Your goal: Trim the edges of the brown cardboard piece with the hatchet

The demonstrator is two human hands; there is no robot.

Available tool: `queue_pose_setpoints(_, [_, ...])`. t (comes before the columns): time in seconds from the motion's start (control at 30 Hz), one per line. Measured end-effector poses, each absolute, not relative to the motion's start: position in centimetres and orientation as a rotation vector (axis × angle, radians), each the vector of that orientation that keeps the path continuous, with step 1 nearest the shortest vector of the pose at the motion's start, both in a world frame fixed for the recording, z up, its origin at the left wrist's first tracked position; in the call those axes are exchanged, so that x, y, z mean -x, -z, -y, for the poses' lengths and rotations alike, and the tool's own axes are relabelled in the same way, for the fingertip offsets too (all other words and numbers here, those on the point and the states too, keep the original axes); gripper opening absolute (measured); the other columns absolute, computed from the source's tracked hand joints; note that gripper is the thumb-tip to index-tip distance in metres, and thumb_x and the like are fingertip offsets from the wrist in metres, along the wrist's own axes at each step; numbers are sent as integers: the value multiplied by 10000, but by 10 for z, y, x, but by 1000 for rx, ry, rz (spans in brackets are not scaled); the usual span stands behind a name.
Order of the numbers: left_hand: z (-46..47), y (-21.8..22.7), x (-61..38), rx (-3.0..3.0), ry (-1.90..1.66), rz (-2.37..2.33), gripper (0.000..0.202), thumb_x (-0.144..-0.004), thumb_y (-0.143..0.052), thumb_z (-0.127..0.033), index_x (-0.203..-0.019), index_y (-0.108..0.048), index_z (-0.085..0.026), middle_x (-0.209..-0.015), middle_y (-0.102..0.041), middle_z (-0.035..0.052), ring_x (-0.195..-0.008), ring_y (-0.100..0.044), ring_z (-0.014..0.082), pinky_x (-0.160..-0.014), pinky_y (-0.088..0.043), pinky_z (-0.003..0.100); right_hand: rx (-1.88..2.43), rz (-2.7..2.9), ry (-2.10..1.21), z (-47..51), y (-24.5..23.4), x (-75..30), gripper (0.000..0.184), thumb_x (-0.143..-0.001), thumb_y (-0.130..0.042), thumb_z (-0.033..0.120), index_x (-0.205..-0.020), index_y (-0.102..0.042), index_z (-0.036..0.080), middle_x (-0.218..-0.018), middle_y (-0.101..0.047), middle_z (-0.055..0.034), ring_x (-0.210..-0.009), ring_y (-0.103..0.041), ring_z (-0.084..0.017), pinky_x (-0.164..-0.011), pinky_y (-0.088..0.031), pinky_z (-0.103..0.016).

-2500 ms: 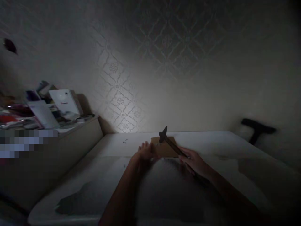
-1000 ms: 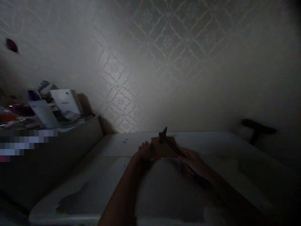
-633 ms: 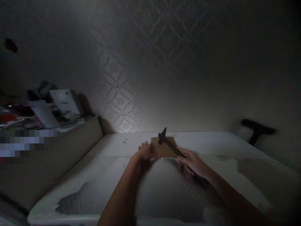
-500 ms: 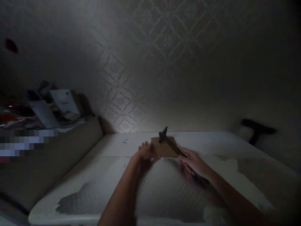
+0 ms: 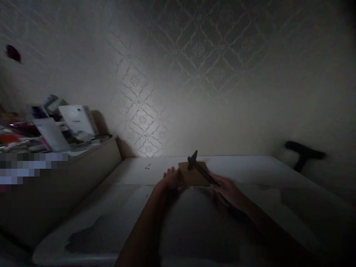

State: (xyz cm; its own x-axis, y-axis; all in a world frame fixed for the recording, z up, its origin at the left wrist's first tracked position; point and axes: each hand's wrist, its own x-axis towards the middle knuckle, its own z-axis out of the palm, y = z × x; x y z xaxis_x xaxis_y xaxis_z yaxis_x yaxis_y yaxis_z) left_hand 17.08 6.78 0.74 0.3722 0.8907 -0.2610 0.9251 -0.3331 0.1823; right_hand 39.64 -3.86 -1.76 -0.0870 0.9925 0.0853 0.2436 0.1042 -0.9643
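Starting from the brown board [image 5: 198, 180] as our clock's centre, we pick out a white box [image 5: 75, 120] at ten o'clock, upright among clutter. Small dark bits [image 5: 147, 168] lie towards nine, set apart on the white table [image 5: 236, 167], perhaps so they're handy. Here's the left hand [image 5: 171, 179] at the board's nine o'clock edge, seemingly steadying it; whether the fingers clamp it or merely press, we can't tell. The board lies flat, tiny pale bits [image 5: 186, 171] on its left half. Across it slants the hammer [image 5: 204, 174], head towards eleven, possibly just above the surface. And at four o'clock, our right hand [image 5: 226, 188] wraps round the handle, partway along, probably for control. Last, a black T-shaped thing [image 5: 304, 151] at two.
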Motion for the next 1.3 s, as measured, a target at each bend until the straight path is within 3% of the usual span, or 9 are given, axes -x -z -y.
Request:
queue_pose_setpoints(0.2, [-66, -9, -171, -2335, 136, -1594, 1073, -689, -536, -741, -1499, -141, -158, -1564, -74, 215, -1426, -77, 383, -1132, -146, 499, 1258, 1516, -1057, 39, 18, -397, 637, -815, -521, 406, -1395, -440, 154, -575, -496, 74, -306, -374, -44, -298, -295, -174])
queue_pose_setpoints(1.3, [-64, -13, -173, -2314, 191, -1612, 1044, -741, -550, -676, -1512, -94, -138, -1565, -40, 217, -1430, -40, 371, -1140, -123, 494, 1269, 1518, -1060, 36, 22, -399, 636, -814, -525, 417, -1396, -433, 176, -615, -513, 77, -306, -367, -32, -292, -300, -168])
